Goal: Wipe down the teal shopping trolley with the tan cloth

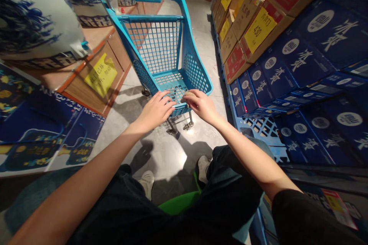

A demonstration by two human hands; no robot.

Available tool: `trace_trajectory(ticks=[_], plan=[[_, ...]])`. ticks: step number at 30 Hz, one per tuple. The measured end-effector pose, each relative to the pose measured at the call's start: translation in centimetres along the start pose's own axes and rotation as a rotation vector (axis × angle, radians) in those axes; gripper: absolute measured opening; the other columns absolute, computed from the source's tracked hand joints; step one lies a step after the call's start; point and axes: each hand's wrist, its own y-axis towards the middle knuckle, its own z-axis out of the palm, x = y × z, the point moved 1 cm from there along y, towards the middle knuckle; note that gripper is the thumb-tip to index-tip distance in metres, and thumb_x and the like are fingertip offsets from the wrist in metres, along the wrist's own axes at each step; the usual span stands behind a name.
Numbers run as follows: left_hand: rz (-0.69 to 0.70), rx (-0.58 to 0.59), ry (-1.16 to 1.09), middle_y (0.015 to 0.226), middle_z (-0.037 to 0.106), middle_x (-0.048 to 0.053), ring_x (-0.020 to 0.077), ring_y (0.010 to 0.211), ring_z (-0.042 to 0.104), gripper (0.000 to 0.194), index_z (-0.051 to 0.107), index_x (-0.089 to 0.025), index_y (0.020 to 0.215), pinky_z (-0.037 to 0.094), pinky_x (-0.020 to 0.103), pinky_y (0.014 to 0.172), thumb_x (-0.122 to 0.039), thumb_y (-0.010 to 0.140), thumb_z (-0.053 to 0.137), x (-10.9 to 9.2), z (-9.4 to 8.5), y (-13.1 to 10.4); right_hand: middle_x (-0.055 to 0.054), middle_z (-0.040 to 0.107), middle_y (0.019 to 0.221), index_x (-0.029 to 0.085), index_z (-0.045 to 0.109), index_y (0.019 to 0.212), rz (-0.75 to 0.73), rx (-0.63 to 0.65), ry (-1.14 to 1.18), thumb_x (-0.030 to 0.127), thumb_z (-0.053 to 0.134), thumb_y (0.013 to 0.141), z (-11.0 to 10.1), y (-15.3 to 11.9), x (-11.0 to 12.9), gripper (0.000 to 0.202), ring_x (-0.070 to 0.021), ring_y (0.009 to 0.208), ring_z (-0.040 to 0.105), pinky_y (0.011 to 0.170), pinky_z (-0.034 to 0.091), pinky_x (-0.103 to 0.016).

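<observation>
A small blue plastic shopping cart [184, 46] stands in front of me, its basket facing me and its handle at the far end. My left hand [158, 108] is over the near left rim of the basket, fingers spread and nothing visible in it. Opposite it, my right hand [201, 104] is at the near right rim with its fingers curled. A small tan thing [189, 94] shows at those fingertips; its kind is not clear. Whether either hand touches the rim I cannot tell. The basket floor [172, 81] shows between and beyond the hands.
Stacked blue cartons [276, 72] and brown boxes [247, 15] with yellow price signs line the right on blue pallets [258, 126]. Large blue-and-white jars [28, 19] stand on a wooden platform [109, 49] at left. Something green [179, 203] is beneath me, between my shoes.
</observation>
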Motion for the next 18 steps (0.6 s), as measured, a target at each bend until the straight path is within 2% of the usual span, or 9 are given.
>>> trace_trajectory(ticks=[3,6,10,14,16,18], plan=[[-0.011,-0.001,-0.025,0.121,0.079,0.016,0.0370,0.147,0.059,0.039,0.082,-0.018,0.126,0.047,0.064,0.128,-0.033,0.113,0.048,0.1,0.0,0.0,-0.013,0.073,0.137,0.023,0.081,0.125,-0.065,0.028,0.069,0.018,0.058,0.107,-0.9,0.3,-1.5,0.030,-0.0278,0.128,0.068,0.111,0.056,-0.044],[-0.003,0.008,-0.006,0.120,0.079,0.016,0.0359,0.147,0.059,0.041,0.081,-0.019,0.126,0.047,0.063,0.128,-0.034,0.114,0.045,0.0,0.0,0.1,-0.013,0.075,0.134,0.022,0.082,0.121,0.011,-0.007,0.012,0.019,0.055,0.109,-2.1,0.4,-2.9,0.030,-0.0289,0.125,0.068,0.111,0.056,-0.046],[0.004,0.012,0.019,0.118,0.079,0.016,0.0361,0.146,0.059,0.043,0.081,-0.019,0.126,0.048,0.063,0.127,-0.035,0.115,0.043,-0.2,0.0,0.2,-0.015,0.073,0.140,0.023,0.082,0.124,0.126,-0.044,-0.126,0.018,0.053,0.109,-1.4,-0.1,-2.1,0.033,-0.0310,0.124,0.065,0.109,0.056,-0.049],[-0.006,0.014,0.016,0.121,0.079,0.016,0.0368,0.147,0.059,0.043,0.081,-0.018,0.127,0.048,0.064,0.127,-0.034,0.115,0.043,-0.1,-0.2,0.1,-0.013,0.070,0.147,0.026,0.079,0.132,-0.009,-0.008,-0.069,0.020,0.053,0.111,0.4,-0.4,0.0,0.034,-0.0286,0.133,0.062,0.115,0.054,-0.049],[-0.016,0.020,-0.005,0.122,0.079,0.017,0.0372,0.148,0.058,0.042,0.081,-0.018,0.127,0.047,0.065,0.128,-0.034,0.114,0.045,-0.1,-0.3,0.1,-0.012,0.070,0.147,0.026,0.079,0.133,-0.081,0.026,-0.018,0.020,0.055,0.111,0.4,-0.2,-0.1,0.033,-0.0275,0.135,0.062,0.117,0.053,-0.048],[-0.026,0.026,-0.029,0.123,0.079,0.017,0.0372,0.148,0.058,0.040,0.082,-0.019,0.127,0.046,0.065,0.129,-0.033,0.113,0.047,0.0,-0.4,0.1,-0.012,0.072,0.142,0.026,0.080,0.129,-0.068,0.036,0.001,0.020,0.055,0.110,-0.4,0.1,-1.0,0.031,-0.0267,0.131,0.065,0.115,0.054,-0.046]])
